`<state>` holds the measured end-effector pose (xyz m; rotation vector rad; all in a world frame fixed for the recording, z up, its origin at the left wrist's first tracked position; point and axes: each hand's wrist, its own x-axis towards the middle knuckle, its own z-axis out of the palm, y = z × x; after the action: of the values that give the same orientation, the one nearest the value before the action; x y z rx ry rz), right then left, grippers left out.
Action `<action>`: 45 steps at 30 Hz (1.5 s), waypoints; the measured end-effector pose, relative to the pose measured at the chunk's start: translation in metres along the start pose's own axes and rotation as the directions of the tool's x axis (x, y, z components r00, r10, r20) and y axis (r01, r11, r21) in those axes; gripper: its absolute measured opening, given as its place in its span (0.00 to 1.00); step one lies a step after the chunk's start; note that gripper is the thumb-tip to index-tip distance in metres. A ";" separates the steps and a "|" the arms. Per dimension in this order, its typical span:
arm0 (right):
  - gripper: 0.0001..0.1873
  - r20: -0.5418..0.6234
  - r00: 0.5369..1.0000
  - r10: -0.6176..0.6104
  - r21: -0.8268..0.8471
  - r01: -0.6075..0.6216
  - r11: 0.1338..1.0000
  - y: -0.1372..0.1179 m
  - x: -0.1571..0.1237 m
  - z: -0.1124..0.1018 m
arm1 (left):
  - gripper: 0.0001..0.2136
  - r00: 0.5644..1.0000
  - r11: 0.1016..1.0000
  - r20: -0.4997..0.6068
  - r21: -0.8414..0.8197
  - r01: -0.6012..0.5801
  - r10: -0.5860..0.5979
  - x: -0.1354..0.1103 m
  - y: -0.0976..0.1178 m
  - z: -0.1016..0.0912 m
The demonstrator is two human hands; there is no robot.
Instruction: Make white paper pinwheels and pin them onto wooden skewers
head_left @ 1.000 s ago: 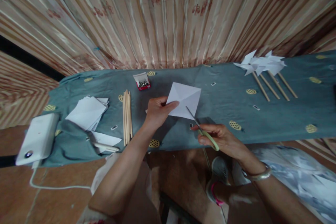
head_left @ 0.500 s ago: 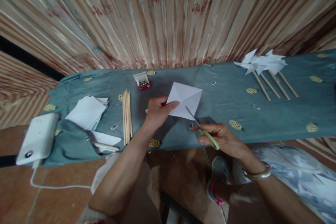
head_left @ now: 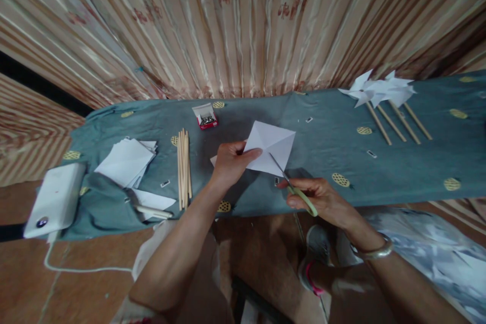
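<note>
My left hand (head_left: pixel 231 163) pinches the left corner of a white creased paper square (head_left: pixel 272 146), holding it up over the teal cloth-covered table (head_left: pixel 326 162). My right hand (head_left: pixel 319 200) grips green-handled scissors (head_left: pixel 294 187), whose blades point up-left and touch the paper's lower edge. A metal bangle sits on my right wrist.
Wooden sticks (head_left: pixel 184 167) lie left of my hands, beside a stack of white paper squares (head_left: pixel 127 162). A red box of pins (head_left: pixel 204 116) is at the back. Finished paper pinwheels on sticks (head_left: pixel 383 98) lie at the right. A white device (head_left: pixel 53 200) sits at the left edge.
The paper square has shifted slightly right and down toward the scissors, and the blades now reach into its lower edge. Both hands stay nearly in place.
</note>
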<state>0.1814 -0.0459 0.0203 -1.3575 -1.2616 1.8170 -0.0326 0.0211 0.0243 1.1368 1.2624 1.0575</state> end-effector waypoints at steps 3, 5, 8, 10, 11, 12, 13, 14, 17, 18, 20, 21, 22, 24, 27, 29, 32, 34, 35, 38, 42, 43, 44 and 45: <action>0.26 -0.006 1.000 0.014 0.010 -0.014 1.000 0.001 0.001 0.000 | 0.12 1.000 1.000 -0.003 -0.007 0.000 0.000 0.001 0.000 0.000; 0.27 -0.021 0.999 0.028 0.018 -0.028 0.999 0.002 0.001 0.000 | 0.11 1.000 1.000 -0.003 -0.005 -0.002 0.002 0.001 0.001 -0.001; 0.27 -0.038 0.998 0.049 0.021 -0.048 0.999 0.002 0.001 0.001 | 0.12 1.000 1.000 -0.001 -0.001 -0.006 0.006 0.000 0.002 0.000; 0.26 -0.038 0.998 0.055 0.021 -0.054 0.998 0.001 0.001 0.001 | 0.12 1.000 1.000 -0.001 -0.009 -0.004 0.004 0.000 0.002 0.000; 0.26 -0.036 0.998 0.053 0.023 -0.052 0.998 0.001 0.001 0.001 | 0.12 1.000 1.000 0.000 -0.014 -0.001 0.001 -0.001 0.002 0.000; 0.26 -0.032 0.998 0.050 0.027 -0.049 0.998 0.001 0.000 0.001 | 0.12 1.000 1.000 0.001 -0.016 0.005 -0.005 -0.001 0.003 0.001; 0.26 -0.028 0.999 0.045 0.033 -0.044 0.998 0.001 0.000 0.001 | 0.12 1.000 1.000 0.003 -0.014 0.012 -0.012 -0.001 0.003 0.001; 0.26 -0.024 0.999 0.040 0.039 -0.039 0.998 0.001 0.000 0.002 | 0.11 1.000 1.000 0.006 -0.012 0.020 -0.020 -0.001 0.003 0.001; 0.27 -0.024 0.999 0.030 0.056 -0.029 0.998 0.002 0.001 0.002 | 0.11 0.999 0.999 0.010 -0.009 0.030 -0.030 -0.002 0.003 0.002; 0.27 -0.023 0.999 0.031 0.056 -0.030 0.998 0.002 0.001 0.002 | 0.11 1.000 1.000 0.010 -0.007 0.030 -0.030 -0.002 0.003 0.002; 0.27 -0.021 0.999 0.029 0.044 -0.028 0.999 0.002 0.001 0.002 | 0.11 1.000 1.000 0.005 -0.001 0.027 -0.027 -0.002 0.003 0.003; 0.27 -0.020 0.999 0.025 0.033 -0.024 0.999 0.002 0.001 0.001 | 0.11 1.000 1.000 0.001 0.006 0.026 -0.026 -0.002 0.003 0.003; 0.27 -0.019 1.000 0.020 0.022 -0.019 1.000 0.001 0.001 0.001 | 0.11 1.000 1.000 -0.003 0.012 0.025 -0.025 -0.002 0.003 0.003; 0.28 -0.019 1.000 0.009 0.004 -0.009 1.000 0.001 0.001 0.001 | 0.12 1.000 1.000 -0.006 0.020 0.019 -0.019 -0.002 0.003 0.002; 0.27 -0.023 1.000 0.007 0.000 -0.007 1.000 0.001 0.000 0.001 | 0.12 1.000 1.000 -0.009 0.024 0.012 -0.011 -0.001 0.002 0.001; 0.27 -0.031 0.999 0.018 0.013 -0.017 1.000 0.001 0.001 0.001 | 0.12 1.000 1.000 -0.009 0.021 0.009 -0.009 -0.001 0.002 0.001; 0.27 -0.041 0.999 0.036 0.035 -0.034 0.999 0.003 0.001 0.001 | 0.12 1.000 1.000 -0.008 0.001 0.012 -0.012 -0.001 0.002 0.001; 0.27 -0.043 0.998 0.046 0.042 -0.044 0.998 0.004 0.002 0.001 | 0.12 1.000 1.000 -0.003 -0.018 0.020 -0.020 -0.002 0.002 0.002; 0.27 -0.042 0.998 0.050 0.043 -0.048 0.998 0.004 0.002 0.001 | 0.12 1.000 0.999 -0.003 -0.026 0.022 -0.023 -0.002 0.002 0.002; 0.27 -0.036 0.998 0.047 0.042 -0.045 0.998 0.005 0.002 0.000 | 0.12 1.000 0.999 -0.007 -0.030 0.026 -0.026 -0.002 0.002 0.002; 0.25 -0.030 0.999 0.016 0.023 -0.015 1.000 0.008 0.003 0.000 | 0.11 1.000 1.000 -0.014 -0.008 0.026 -0.026 -0.002 0.002 0.001; 0.25 -0.031 0.999 0.014 0.019 -0.014 1.000 0.008 0.003 0.000 | 0.12 1.000 1.000 -0.012 -0.006 0.024 -0.024 -0.002 0.002 0.001; 0.26 -0.032 0.999 0.015 0.018 -0.014 1.000 0.008 0.003 0.000 | 0.12 1.000 1.000 -0.009 -0.008 0.022 -0.022 -0.002 0.002 0.001; 0.26 -0.032 0.999 0.018 0.018 -0.017 1.000 0.008 0.003 0.001 | 0.12 1.000 1.000 -0.005 -0.010 0.021 -0.021 -0.002 0.001 0.001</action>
<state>0.1804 -0.0469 0.0123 -1.3865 -1.2182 1.8070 -0.0318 0.0197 0.0260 1.1114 1.2691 1.0507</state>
